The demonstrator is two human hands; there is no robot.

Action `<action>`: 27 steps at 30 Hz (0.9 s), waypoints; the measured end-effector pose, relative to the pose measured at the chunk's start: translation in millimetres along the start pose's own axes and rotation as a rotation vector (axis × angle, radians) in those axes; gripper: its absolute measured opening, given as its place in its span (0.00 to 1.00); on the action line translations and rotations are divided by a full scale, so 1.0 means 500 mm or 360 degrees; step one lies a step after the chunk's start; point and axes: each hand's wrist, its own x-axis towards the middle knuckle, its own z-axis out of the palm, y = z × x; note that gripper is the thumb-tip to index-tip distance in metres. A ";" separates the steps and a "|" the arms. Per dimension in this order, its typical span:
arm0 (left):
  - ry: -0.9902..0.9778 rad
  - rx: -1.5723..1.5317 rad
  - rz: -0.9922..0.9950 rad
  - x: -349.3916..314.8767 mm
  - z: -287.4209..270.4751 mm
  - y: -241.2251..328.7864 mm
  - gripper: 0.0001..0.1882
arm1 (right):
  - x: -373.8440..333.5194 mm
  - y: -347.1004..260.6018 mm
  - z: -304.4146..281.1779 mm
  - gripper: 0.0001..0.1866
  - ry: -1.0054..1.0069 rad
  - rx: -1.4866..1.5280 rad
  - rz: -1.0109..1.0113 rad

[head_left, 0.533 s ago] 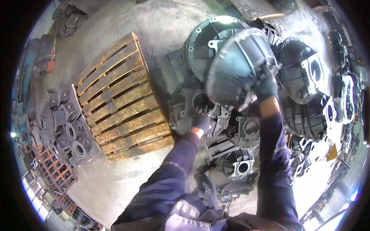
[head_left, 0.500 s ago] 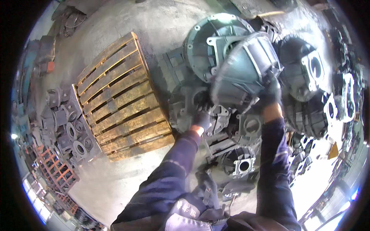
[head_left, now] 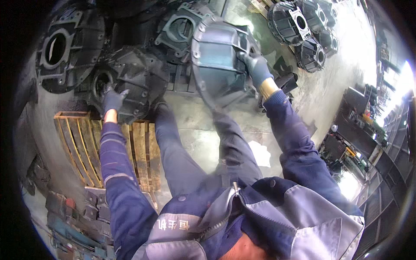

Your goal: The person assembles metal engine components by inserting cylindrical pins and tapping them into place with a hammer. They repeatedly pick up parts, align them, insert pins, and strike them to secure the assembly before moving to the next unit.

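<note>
My gloved right hand is closed on a ribbed edge of a grey metal bell housing, which stands tilted with its wide rim toward the left. To the left, my gloved left hand rests at the round opening of another dark bell housing, thumb and fingers apart. Part of its fingers is lost against the dark metal. Beyond that one lies a larger housing with an oval opening. A housing with a square flange sits behind the one under my right hand.
A wooden pallet lies on the floor at the left, beside my legs. Several more housings stand in a group at the far right. Dark metal pieces lie just right of my right hand. Racks and equipment line the right side.
The view has swung round, so the pallet now appears lower left. My right hand keeps its hold on the housing. My left hand has moved to another housing's opening.
</note>
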 end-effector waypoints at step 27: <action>-0.0118 -0.0255 -0.0192 -0.055 -0.046 0.046 0.49 | 0.304 0.258 0.060 0.19 -0.0079 -0.0127 -0.0398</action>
